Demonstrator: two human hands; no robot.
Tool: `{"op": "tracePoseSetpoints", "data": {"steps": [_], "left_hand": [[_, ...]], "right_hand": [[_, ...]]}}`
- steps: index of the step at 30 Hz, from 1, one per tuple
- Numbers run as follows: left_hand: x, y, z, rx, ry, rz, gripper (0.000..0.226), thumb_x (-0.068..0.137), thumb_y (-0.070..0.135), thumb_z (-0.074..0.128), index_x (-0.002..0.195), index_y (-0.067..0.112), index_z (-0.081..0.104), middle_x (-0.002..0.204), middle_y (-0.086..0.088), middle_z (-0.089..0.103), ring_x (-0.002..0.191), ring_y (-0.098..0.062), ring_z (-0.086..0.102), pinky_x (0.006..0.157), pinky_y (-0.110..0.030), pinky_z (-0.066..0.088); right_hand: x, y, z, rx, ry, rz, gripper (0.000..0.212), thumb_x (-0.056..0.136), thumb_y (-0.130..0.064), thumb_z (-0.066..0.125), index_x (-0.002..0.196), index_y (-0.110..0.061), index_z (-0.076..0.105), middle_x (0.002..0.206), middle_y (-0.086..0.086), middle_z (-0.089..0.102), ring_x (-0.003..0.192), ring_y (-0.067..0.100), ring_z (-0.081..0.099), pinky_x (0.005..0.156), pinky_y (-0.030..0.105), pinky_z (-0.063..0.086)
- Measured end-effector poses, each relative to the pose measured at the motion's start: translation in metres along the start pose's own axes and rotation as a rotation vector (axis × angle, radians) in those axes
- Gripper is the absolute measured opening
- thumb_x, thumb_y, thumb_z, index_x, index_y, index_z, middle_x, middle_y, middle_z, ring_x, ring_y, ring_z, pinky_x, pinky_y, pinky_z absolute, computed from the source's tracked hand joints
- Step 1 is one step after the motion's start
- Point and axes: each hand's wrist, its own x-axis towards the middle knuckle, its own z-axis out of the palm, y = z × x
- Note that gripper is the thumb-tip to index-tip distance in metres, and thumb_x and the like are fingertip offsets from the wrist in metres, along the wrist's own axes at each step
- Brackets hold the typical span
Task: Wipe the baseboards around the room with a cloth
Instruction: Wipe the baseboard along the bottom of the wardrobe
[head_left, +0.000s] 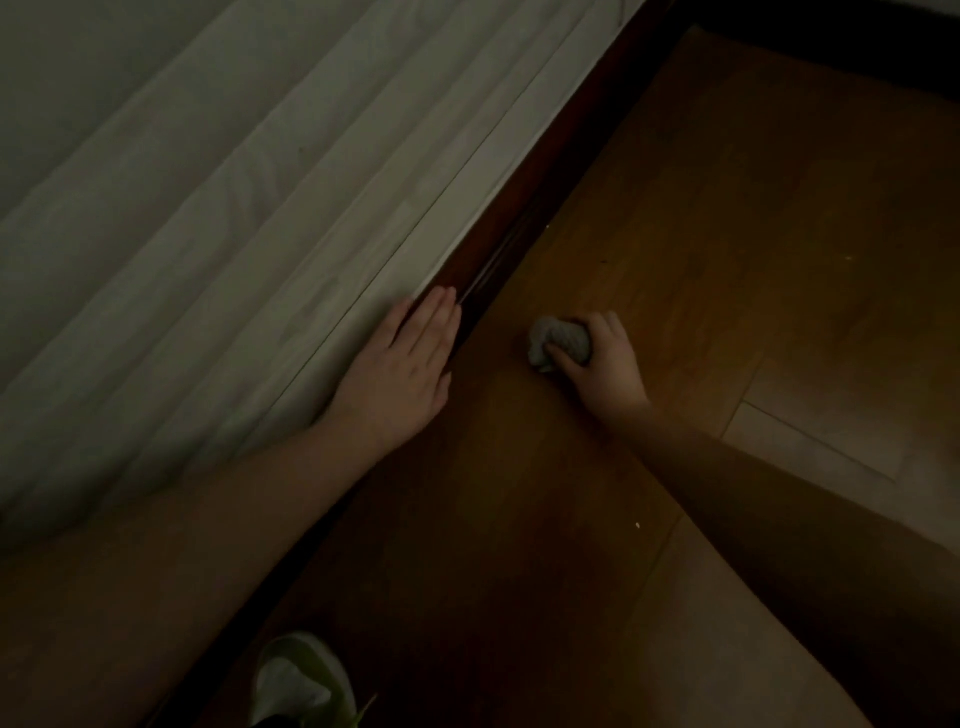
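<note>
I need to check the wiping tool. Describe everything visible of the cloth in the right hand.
The small pale grey crumpled cloth looks like soft fabric, bunched into a wad. The right hand curls its fingers round it, so part is hidden in that grip. It sits low over the brown wooden floor, apart from the dark reddish-brown wooden baseboard; floor contact is unclear in the dim light.

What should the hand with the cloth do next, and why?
Probably move the right hand leftward to press the cloth onto the dark baseboard. The cloth sits apart from it, over the floor, while the left hand holds the curtain aside.
</note>
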Motion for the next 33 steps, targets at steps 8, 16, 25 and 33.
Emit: {"op": "tracePoseSetpoints", "data": {"steps": [8, 16, 25, 33], "left_hand": [[0.029, -0.022, -0.005, 0.051, -0.19, 0.045, 0.072, 0.104, 0.043, 0.011, 0.152, -0.004, -0.013, 0.163, -0.025, -0.008, 0.152, -0.033, -0.005, 0.124, -0.044, -0.006], [0.05, -0.035, -0.032, 0.096, -0.433, 0.171, 0.068, 0.105, 0.04, 0.019, 0.156, 0.001, -0.003, 0.165, -0.018, 0.001, 0.153, -0.029, 0.0, 0.124, -0.043, -0.003], [0.065, -0.079, -0.098, -0.038, -0.617, 0.226, 0.076, 0.103, 0.05, 0.035, 0.158, 0.01, 0.002, 0.167, -0.008, 0.004, 0.153, -0.02, 0.004, 0.122, -0.034, 0.002], [0.106, -0.063, -0.072, 0.24, -0.559, 0.299, 0.088, 0.102, 0.06, 0.027, 0.153, -0.007, 0.002, 0.163, -0.024, -0.001, 0.152, -0.035, -0.001, 0.124, -0.046, 0.001]], "right_hand": [[-0.009, 0.012, -0.019, -0.009, 0.016, -0.009, 0.044, 0.091, -0.039, 0.066, 0.132, -0.028, 0.053, 0.111, -0.013, 0.044, 0.106, 0.007, 0.042, 0.091, 0.025, 0.036], [-0.039, 0.018, -0.058, -0.015, -0.075, 0.026, 0.048, 0.087, -0.037, 0.072, 0.131, -0.024, 0.058, 0.12, 0.002, 0.058, 0.112, 0.022, 0.053, 0.096, 0.038, 0.045], [-0.06, 0.006, -0.086, 0.048, -0.077, 0.168, 0.051, 0.086, -0.021, 0.075, 0.133, -0.019, 0.055, 0.124, 0.003, 0.056, 0.114, 0.023, 0.053, 0.093, 0.03, 0.041], [-0.018, 0.063, -0.089, -0.147, -0.208, 0.293, 0.058, 0.082, -0.04, 0.076, 0.129, -0.014, 0.054, 0.111, 0.008, 0.054, 0.105, 0.031, 0.054, 0.08, 0.034, 0.038]]}}
